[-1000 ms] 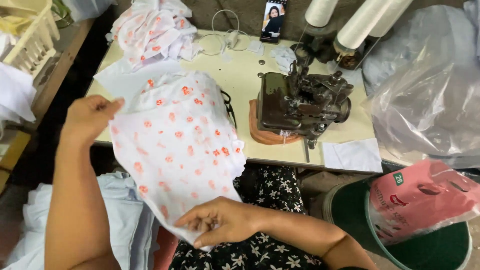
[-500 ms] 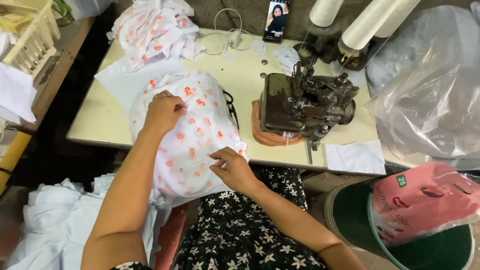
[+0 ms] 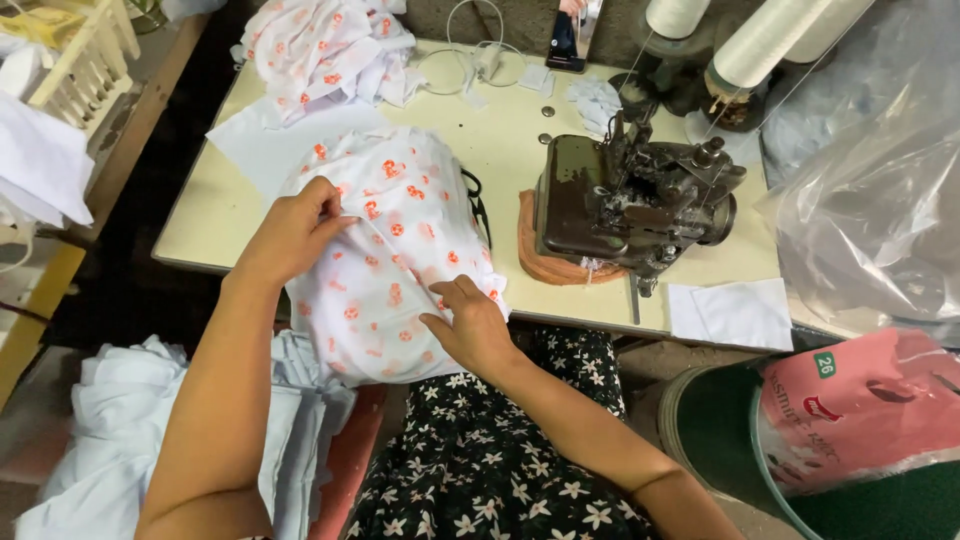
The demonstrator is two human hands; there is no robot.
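A white cloth piece with orange flower print [image 3: 400, 250] lies over the near edge of the cream sewing table [image 3: 510, 150] and hangs down toward my lap. My left hand [image 3: 295, 230] pinches the cloth at its left side on the table. My right hand [image 3: 470, 325] grips the cloth's lower right edge at the table's front. A dark, worn sewing machine [image 3: 625, 200] stands just right of the cloth on a brown pad.
More printed cloth [image 3: 320, 50] is heaped at the table's far left. A phone [image 3: 565, 35] and thread cones [image 3: 750, 50] stand at the back. White fabric piles [image 3: 150, 430] lie on the floor left. A green bin with a pink bag [image 3: 860, 420] sits right.
The cloth, held up spread in the air a second ago, has come down onto the table. My left hand moved right onto it and my right hand rose to the table's front edge.
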